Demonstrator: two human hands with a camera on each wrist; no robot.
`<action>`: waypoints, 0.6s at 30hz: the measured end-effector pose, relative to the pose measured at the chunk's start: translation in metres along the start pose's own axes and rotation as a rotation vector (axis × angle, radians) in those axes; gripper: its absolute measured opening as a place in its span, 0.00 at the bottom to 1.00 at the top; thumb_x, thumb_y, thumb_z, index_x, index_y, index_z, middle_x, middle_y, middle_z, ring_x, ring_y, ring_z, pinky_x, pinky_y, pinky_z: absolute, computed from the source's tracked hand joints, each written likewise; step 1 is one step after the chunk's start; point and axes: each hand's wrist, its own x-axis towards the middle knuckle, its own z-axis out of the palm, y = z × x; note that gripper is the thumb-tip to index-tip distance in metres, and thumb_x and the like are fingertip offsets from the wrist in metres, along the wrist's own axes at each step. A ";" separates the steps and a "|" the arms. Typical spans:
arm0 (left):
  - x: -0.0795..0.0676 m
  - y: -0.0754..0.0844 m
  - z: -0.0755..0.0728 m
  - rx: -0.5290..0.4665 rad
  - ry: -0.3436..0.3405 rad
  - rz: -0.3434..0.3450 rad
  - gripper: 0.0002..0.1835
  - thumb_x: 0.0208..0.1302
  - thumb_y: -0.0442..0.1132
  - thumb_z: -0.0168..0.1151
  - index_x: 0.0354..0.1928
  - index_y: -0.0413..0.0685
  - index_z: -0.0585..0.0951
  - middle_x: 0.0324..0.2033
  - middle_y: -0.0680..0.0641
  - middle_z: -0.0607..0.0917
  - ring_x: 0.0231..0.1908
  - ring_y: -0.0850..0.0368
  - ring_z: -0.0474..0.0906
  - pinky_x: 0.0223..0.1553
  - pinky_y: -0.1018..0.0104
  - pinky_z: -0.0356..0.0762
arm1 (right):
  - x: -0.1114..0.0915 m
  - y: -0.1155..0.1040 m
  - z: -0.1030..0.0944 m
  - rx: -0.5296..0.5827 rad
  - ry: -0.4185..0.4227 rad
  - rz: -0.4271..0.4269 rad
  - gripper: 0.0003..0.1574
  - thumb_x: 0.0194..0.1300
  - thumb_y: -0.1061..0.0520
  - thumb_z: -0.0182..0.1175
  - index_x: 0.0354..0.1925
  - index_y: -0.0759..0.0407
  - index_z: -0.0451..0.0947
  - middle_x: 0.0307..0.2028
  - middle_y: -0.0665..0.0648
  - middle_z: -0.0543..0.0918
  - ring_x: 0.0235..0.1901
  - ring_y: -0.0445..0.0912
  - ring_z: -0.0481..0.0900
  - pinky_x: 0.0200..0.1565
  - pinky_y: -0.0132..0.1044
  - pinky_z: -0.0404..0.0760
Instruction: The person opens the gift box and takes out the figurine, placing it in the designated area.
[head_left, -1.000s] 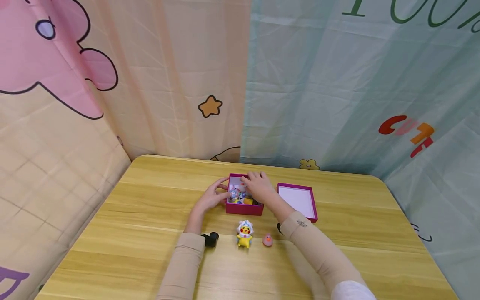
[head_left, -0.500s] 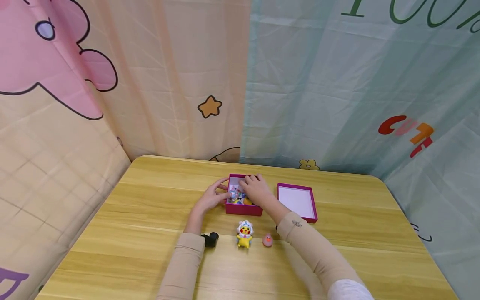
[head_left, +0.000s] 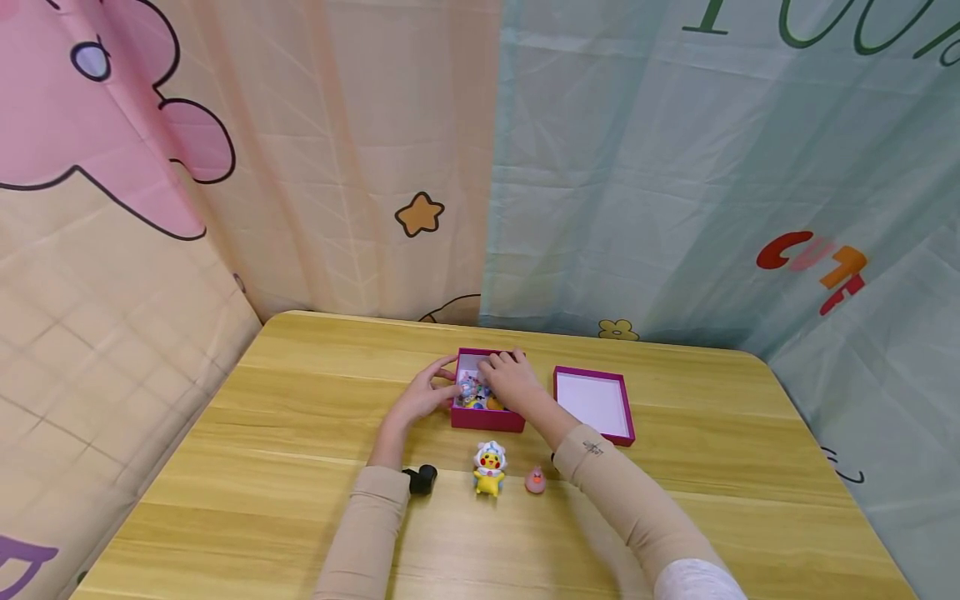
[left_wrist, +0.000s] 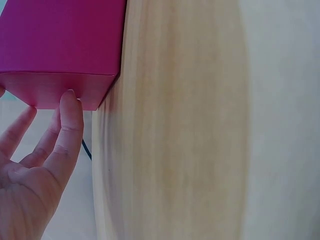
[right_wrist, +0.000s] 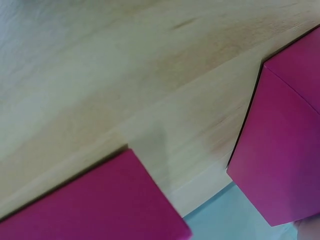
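A magenta box [head_left: 487,419] stands at the middle of the table, with several small colourful toys [head_left: 474,392] inside. My left hand [head_left: 420,396] holds its left side, thumb at the rim and fingers against the outer wall. In the left wrist view those fingers [left_wrist: 71,115] look fairly straight. My right hand [head_left: 513,381] reaches down into the box over its right half; its fingertips are hidden, so anything between them cannot be seen. A yellow Pikachu figure [head_left: 489,479] in a white hood lies in front of the box. To its right is a small pink duck [head_left: 535,481].
The box lid [head_left: 595,404], white inside with magenta sides, lies right of the box, partly under my right forearm. Black wrist camera [head_left: 422,479] juts from the left wrist. Printed curtains [head_left: 360,167] hang behind the wooden table [head_left: 300,417].
My right hand has shifted a little left and lower into the box, and has hardly moved in the last half second. My left hand, the box and the figures stay in place.
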 end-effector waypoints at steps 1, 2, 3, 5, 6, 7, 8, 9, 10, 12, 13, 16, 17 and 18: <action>0.000 0.000 0.000 0.003 -0.001 0.001 0.32 0.61 0.32 0.56 0.67 0.46 0.59 0.50 0.33 0.70 0.41 0.46 0.76 0.40 0.58 0.79 | 0.000 0.000 0.000 0.004 0.000 0.001 0.35 0.53 0.51 0.66 0.58 0.50 0.68 0.55 0.55 0.73 0.55 0.50 0.69 0.61 0.48 0.62; 0.000 0.000 0.000 0.004 0.002 -0.003 0.32 0.61 0.32 0.57 0.67 0.46 0.60 0.51 0.33 0.70 0.41 0.46 0.76 0.40 0.59 0.79 | 0.000 0.000 0.000 0.008 0.001 0.001 0.34 0.53 0.51 0.66 0.58 0.50 0.68 0.55 0.55 0.74 0.55 0.50 0.69 0.61 0.48 0.62; 0.000 0.001 0.000 0.005 0.003 -0.005 0.32 0.61 0.32 0.57 0.67 0.47 0.60 0.51 0.34 0.70 0.41 0.46 0.76 0.41 0.59 0.79 | 0.001 0.000 0.000 0.011 0.002 0.002 0.34 0.53 0.51 0.66 0.58 0.51 0.68 0.55 0.55 0.74 0.55 0.50 0.69 0.61 0.48 0.62; 0.000 0.001 0.000 0.009 0.007 -0.006 0.32 0.61 0.32 0.57 0.67 0.47 0.59 0.51 0.34 0.70 0.40 0.46 0.76 0.41 0.59 0.79 | 0.001 0.000 0.001 0.014 0.004 0.001 0.33 0.54 0.51 0.65 0.58 0.51 0.68 0.55 0.55 0.74 0.55 0.50 0.69 0.61 0.48 0.62; 0.000 0.001 0.000 0.011 0.008 -0.006 0.32 0.61 0.32 0.57 0.67 0.47 0.59 0.51 0.34 0.70 0.40 0.47 0.76 0.40 0.59 0.79 | 0.001 0.000 0.001 0.012 0.006 0.001 0.32 0.55 0.50 0.64 0.58 0.51 0.68 0.55 0.55 0.74 0.55 0.50 0.69 0.61 0.48 0.63; 0.000 0.001 0.000 0.011 0.011 -0.008 0.32 0.61 0.32 0.57 0.67 0.47 0.60 0.51 0.34 0.70 0.40 0.47 0.77 0.40 0.59 0.80 | 0.001 0.000 0.002 0.012 0.010 0.000 0.31 0.56 0.50 0.64 0.58 0.51 0.68 0.54 0.55 0.74 0.55 0.50 0.70 0.60 0.47 0.63; 0.000 0.001 0.000 0.011 0.011 -0.006 0.32 0.61 0.32 0.57 0.67 0.47 0.60 0.51 0.34 0.71 0.40 0.47 0.77 0.40 0.59 0.80 | 0.001 0.000 0.002 0.013 0.014 -0.001 0.30 0.57 0.50 0.63 0.57 0.51 0.69 0.54 0.55 0.74 0.55 0.49 0.70 0.60 0.47 0.64; 0.000 0.001 0.000 0.010 0.010 -0.002 0.32 0.61 0.32 0.56 0.67 0.46 0.59 0.51 0.34 0.70 0.39 0.48 0.77 0.40 0.59 0.80 | 0.002 0.000 0.002 0.013 0.016 -0.002 0.30 0.57 0.50 0.62 0.57 0.51 0.69 0.54 0.55 0.74 0.55 0.49 0.70 0.60 0.47 0.64; 0.000 0.001 0.001 0.006 0.011 -0.005 0.32 0.61 0.31 0.57 0.67 0.47 0.59 0.50 0.34 0.70 0.39 0.48 0.77 0.40 0.59 0.80 | 0.002 0.000 0.002 0.014 0.019 -0.003 0.30 0.57 0.50 0.62 0.57 0.51 0.69 0.54 0.55 0.75 0.54 0.49 0.70 0.60 0.47 0.64; 0.000 0.000 0.001 0.001 0.011 -0.007 0.32 0.61 0.31 0.56 0.67 0.47 0.60 0.50 0.34 0.70 0.39 0.48 0.77 0.40 0.59 0.80 | 0.001 0.000 0.002 0.015 0.023 -0.006 0.29 0.57 0.50 0.62 0.57 0.51 0.69 0.54 0.55 0.75 0.54 0.49 0.70 0.59 0.46 0.65; 0.000 0.000 0.001 -0.004 0.009 -0.007 0.32 0.61 0.31 0.56 0.67 0.47 0.59 0.50 0.34 0.70 0.39 0.48 0.77 0.40 0.59 0.80 | 0.001 0.000 0.002 0.017 0.027 -0.008 0.29 0.58 0.50 0.62 0.57 0.51 0.69 0.53 0.55 0.75 0.54 0.49 0.70 0.59 0.46 0.65; 0.000 0.000 0.001 -0.017 0.007 -0.008 0.32 0.61 0.31 0.56 0.67 0.47 0.60 0.50 0.34 0.70 0.39 0.48 0.77 0.40 0.59 0.80 | 0.001 0.000 0.000 0.018 0.036 -0.014 0.28 0.58 0.50 0.62 0.57 0.52 0.70 0.52 0.55 0.74 0.54 0.49 0.70 0.58 0.45 0.65; 0.000 0.000 0.001 -0.017 0.003 0.000 0.32 0.61 0.31 0.56 0.67 0.46 0.60 0.50 0.34 0.70 0.39 0.48 0.77 0.40 0.59 0.80 | 0.001 0.000 0.000 0.018 0.039 -0.015 0.28 0.58 0.50 0.61 0.57 0.52 0.70 0.53 0.55 0.74 0.54 0.49 0.70 0.58 0.45 0.65; 0.000 0.000 0.001 -0.019 0.000 0.006 0.32 0.61 0.31 0.56 0.67 0.45 0.60 0.50 0.33 0.70 0.39 0.48 0.77 0.39 0.59 0.80 | 0.001 0.000 -0.001 0.017 0.041 -0.016 0.27 0.59 0.50 0.61 0.57 0.52 0.70 0.52 0.54 0.74 0.54 0.49 0.70 0.58 0.44 0.65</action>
